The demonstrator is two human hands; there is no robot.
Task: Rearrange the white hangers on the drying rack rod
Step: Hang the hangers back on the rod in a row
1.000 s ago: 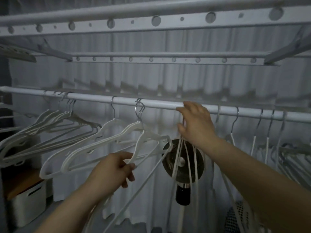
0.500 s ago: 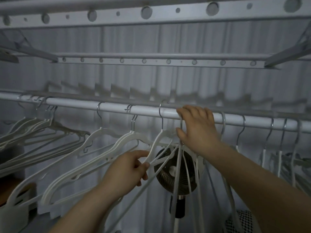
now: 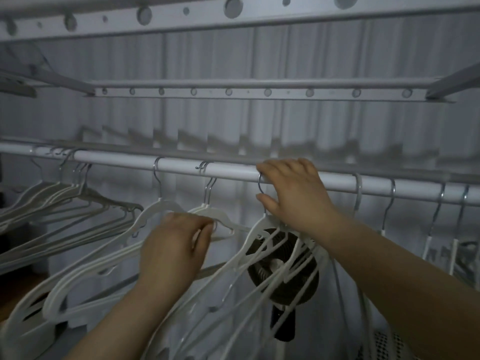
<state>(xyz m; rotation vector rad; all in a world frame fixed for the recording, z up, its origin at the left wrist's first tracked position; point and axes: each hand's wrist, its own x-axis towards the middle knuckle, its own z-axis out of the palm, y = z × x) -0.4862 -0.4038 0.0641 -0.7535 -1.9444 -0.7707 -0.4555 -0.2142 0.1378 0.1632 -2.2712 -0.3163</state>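
A white rod crosses the view with white hangers on metal hooks along it. My right hand lies over the rod, fingers on top and thumb below, around the hooks of a bunch of hangers that hang under it. My left hand grips the shoulder of a pair of hangers hooked side by side just left of the right hand. A single hanger hangs further left, then a tight cluster at the far left. More hooks follow on the right.
A dark round fan stands behind the bunch of hangers under my right hand. Perforated rack bars run above the rod, with a pleated curtain behind. A white bin sits low at the left.
My left hand rose from the hangers' lower bar to their shoulder near the hooks. The hanger beside the right hand slid right into the bunch. The view shifted left and down.
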